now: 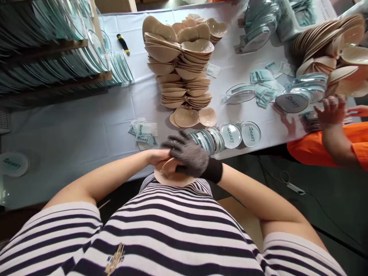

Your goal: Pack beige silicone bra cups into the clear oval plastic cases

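Note:
Close against my striped shirt is a beige stick-on bra [162, 177], partly covered by my hands. My bare left hand [159, 156] grips its far left edge; most of its fingers are hidden. Over the cups is my right hand [191, 155] in a dark dotted glove, its fingers spread and blurred by motion. Just beyond it stands a row of round clear cases [209, 140], with two labelled cases [230, 135] lying flat at its right end. Another beige stick-on bra [186, 117] lies past them, in front of tall stacks of bras [185, 82].
Small labelled packets [143, 134] lie left of my hands. A rack of clear discs [57, 69] fills the far left, near a yellow-black cutter [123, 44]. At right are more packets [264, 86], stacked cases [293, 100], bras [330, 50] and a co-worker's hand [332, 111].

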Available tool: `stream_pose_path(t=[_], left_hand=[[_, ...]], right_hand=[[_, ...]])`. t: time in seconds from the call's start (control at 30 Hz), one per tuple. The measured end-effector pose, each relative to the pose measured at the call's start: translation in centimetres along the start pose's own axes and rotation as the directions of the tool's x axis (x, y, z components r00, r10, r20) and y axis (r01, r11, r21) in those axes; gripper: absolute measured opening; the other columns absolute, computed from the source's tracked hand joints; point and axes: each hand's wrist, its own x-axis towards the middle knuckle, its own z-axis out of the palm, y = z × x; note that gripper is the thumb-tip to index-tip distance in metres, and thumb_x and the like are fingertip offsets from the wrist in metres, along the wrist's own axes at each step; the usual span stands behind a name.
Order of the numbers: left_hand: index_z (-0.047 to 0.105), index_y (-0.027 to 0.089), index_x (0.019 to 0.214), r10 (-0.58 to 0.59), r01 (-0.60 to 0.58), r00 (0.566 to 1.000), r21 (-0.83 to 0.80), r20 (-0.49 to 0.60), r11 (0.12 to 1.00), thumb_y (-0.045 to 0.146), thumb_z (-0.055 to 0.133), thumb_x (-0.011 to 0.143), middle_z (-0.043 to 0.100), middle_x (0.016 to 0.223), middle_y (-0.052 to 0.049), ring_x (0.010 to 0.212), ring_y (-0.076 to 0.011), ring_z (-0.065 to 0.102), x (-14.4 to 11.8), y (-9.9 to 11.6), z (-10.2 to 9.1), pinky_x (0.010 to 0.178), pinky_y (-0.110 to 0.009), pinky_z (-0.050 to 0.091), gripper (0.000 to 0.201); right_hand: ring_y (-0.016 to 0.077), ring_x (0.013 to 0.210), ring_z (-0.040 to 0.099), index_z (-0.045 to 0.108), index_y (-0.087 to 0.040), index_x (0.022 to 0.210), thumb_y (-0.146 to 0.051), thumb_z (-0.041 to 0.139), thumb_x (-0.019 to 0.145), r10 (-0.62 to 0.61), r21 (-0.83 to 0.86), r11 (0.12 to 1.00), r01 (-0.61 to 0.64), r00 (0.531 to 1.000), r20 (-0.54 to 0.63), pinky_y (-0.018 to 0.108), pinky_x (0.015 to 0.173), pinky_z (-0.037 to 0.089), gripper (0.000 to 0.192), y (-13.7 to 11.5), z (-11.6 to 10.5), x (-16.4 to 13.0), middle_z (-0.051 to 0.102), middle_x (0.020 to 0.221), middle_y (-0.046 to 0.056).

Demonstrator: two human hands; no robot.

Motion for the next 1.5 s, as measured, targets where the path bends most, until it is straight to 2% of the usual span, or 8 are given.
stream_pose_path(t=[0.13,0.3,0.4,0.5,0.73,1.03,1.2,1.5], left_hand=[[0.066,0.023,0.124,0.022,0.195,0.925,-0.522,0.38,0.83,0.05,0.061,0.088,0.069,0.125,-0.007,0.115,-0.0236,0.063,-1.4,0.9,-1.3,0.094,-0.036,0.05,0.046],[0.064,0.018,0.127,0.005,0.269,0.936,-0.721,0.353,0.639,0.053,0.066,0.085,0.067,0.128,-0.011,0.119,-0.0255,0.062,-0.5,0.0,-0.2,0.098,-0.035,0.048,0.055],[0.063,0.015,0.126,-0.002,0.219,0.963,-0.783,0.268,0.582,0.07,0.054,0.085,0.071,0.12,-0.015,0.116,-0.0287,0.064,0.5,-1.0,0.1,0.099,-0.038,0.049,0.069],[0.06,0.016,0.13,0.124,0.089,0.974,-0.821,0.19,0.564,0.075,0.053,0.082,0.069,0.123,-0.015,0.12,-0.0299,0.062,1.0,-1.0,-0.1,0.103,-0.041,0.046,0.076],[0.062,0.021,0.128,0.189,-0.345,0.938,-0.815,-0.289,0.465,0.021,0.088,0.061,0.058,0.142,-0.012,0.131,-0.034,0.053,-1.1,-4.5,-1.9,0.108,-0.042,0.043,0.072],[0.058,0.017,0.128,-0.282,-0.428,0.878,-0.897,-0.386,-0.107,0.045,0.079,0.074,0.073,0.111,-0.013,0.115,-0.034,0.065,-4.1,-15.2,-5.3,0.108,-0.053,0.043,0.064],[0.062,0.019,0.12,-0.273,-0.54,0.829,-0.825,-0.488,-0.167,0.058,0.071,0.078,0.074,0.105,-0.01,0.12,-0.0325,0.061,-4.0,-14.9,-7.7,0.112,-0.051,0.04,0.057],[0.063,0.021,0.121,-0.413,-0.727,0.66,-0.672,-0.627,-0.141,0.065,0.052,0.089,0.073,0.108,-0.01,0.117,-0.031,0.062,-3.0,-12.8,-8.8,0.106,-0.049,0.046,0.056]], right_hand=[[0.0358,0.12,0.057,0.062,-0.014,0.125,-0.033,0.063,0.081,0.581,0.23,0.791,-0.567,0.814,0.007,0.055,0.103,0.045,0.048,2.9,-0.1,-5.1,0.063,0.128,0.02],[0.0291,0.091,0.068,0.069,-0.016,0.1,-0.044,0.048,0.093,0.762,0.513,0.375,-0.772,0.573,0.304,0.045,0.082,0.055,0.036,4.0,0.7,-7.4,0.073,0.098,0.013],[0.0267,0.093,0.069,0.066,-0.016,0.115,-0.046,0.047,0.094,0.662,0.617,0.339,-0.71,0.646,0.38,0.042,0.08,0.057,0.041,4.6,0.0,-6.1,0.072,0.108,0.012],[0.031,0.114,0.061,0.065,-0.014,0.12,-0.038,0.056,0.089,0.557,0.443,0.644,-0.623,0.779,0.287,0.049,0.1,0.048,0.04,4.7,0.6,-3.7,0.066,0.125,0.016],[0.0263,0.109,0.062,0.063,-0.015,0.114,-0.036,0.052,0.093,0.467,0.298,0.814,-0.498,0.867,0.173,0.042,0.096,0.048,0.032,4.9,7.1,4.2,0.067,0.119,0.014],[0.0366,0.124,0.05,0.045,-0.01,0.143,-0.028,0.075,0.074,0.45,-0.116,0.885,-0.45,0.765,0.461,0.052,0.11,0.031,0.077,8.2,21.2,18.5,0.057,0.136,0.022],[0.0303,0.112,0.058,0.067,-0.015,0.11,-0.024,0.059,0.086,0.504,-0.2,0.858,-0.474,0.699,0.507,0.043,0.1,0.039,0.027,8.6,22.6,19.0,0.068,0.113,0.017],[0.0325,0.107,0.061,0.062,-0.011,0.117,-0.027,0.067,0.08,0.669,-0.229,0.718,-0.657,0.562,0.487,0.044,0.089,0.046,0.04,7.4,22.8,18.2,0.068,0.11,0.02]])
